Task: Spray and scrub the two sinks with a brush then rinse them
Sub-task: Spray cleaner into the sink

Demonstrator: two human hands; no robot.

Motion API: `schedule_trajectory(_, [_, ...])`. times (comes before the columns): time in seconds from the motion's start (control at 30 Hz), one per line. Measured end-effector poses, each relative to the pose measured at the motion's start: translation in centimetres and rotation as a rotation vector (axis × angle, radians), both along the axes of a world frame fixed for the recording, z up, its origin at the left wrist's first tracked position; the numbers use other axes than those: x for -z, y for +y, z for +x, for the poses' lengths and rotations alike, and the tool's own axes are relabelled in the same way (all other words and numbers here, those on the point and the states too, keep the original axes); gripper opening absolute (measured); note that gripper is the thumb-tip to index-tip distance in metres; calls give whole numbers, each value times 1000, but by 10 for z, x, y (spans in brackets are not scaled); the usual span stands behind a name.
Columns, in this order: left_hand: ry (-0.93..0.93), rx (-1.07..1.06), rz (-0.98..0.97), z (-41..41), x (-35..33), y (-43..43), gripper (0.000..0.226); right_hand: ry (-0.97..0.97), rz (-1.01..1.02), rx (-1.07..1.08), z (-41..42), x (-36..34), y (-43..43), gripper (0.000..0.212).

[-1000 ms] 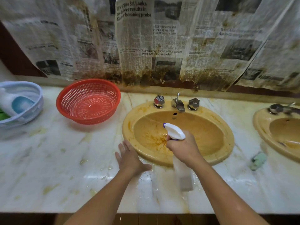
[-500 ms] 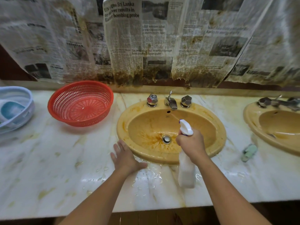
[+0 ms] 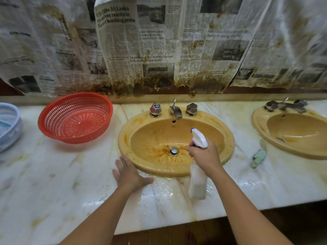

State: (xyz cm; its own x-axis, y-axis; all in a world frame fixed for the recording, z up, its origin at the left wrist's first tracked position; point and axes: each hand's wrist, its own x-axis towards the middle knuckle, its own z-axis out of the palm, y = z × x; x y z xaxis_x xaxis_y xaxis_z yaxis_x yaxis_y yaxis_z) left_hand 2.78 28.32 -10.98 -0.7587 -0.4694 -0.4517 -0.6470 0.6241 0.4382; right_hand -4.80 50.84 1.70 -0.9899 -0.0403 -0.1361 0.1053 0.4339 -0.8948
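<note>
Stained newspaper [image 3: 155, 43] over wall — wet marble counter [image 3: 53, 183] below

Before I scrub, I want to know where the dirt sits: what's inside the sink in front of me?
Inside the yellow sink: brown stains streaking toward the metal drain. The right hand, gripping the spray bottle, covers part of the basin's right side.

The counter [image 3: 53, 183] looks like glossy veined marble, wet and shining near the front. The near sink [image 3: 127, 138] is smooth glazed ceramic, brown-stained. Its taps [image 3: 175, 110] are polished metal. The red basket [image 3: 76, 117] is perforated plastic; the spray bottle [image 3: 198, 181] is translucent plastic. Matt, crumpled newspaper [image 3: 159, 41] hangs behind.
</note>
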Motion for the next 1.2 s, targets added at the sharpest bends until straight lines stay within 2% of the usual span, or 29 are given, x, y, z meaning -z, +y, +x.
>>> schedule_trajectory(0.13, [6, 4, 1, 0, 0, 0, 164, 26, -46, 161, -4, -2, 11, 20])
schedule_trajectory(0.3, [-2, 12, -10, -1, 0, -1, 163, 12, -44, 328, -13, -2, 31, 6])
schedule_trajectory(0.47, [4, 3, -3, 1, 0, 0, 163, -28, -13, 348, -12, -1, 43, 3])
schedule_trajectory(0.63, [10, 7, -6, 1, -1, -1, 162, -30, -43, 418, -9, 3, 53, 13])
schedule_trajectory(0.8, [12, 9, -9, 1, 2, -2, 162, -33, 15, 541, -7, 9, 70, 5])
schedule_trajectory(0.97, [13, 13, -21, 1, 3, -1, 161, -40, -31, 575, 1, 12, 88, 10])
schedule_trajectory(1.2, [63, 10, -27, 4, 7, -1, 161, -59, 1, 618, 25, 15, 105, 6])
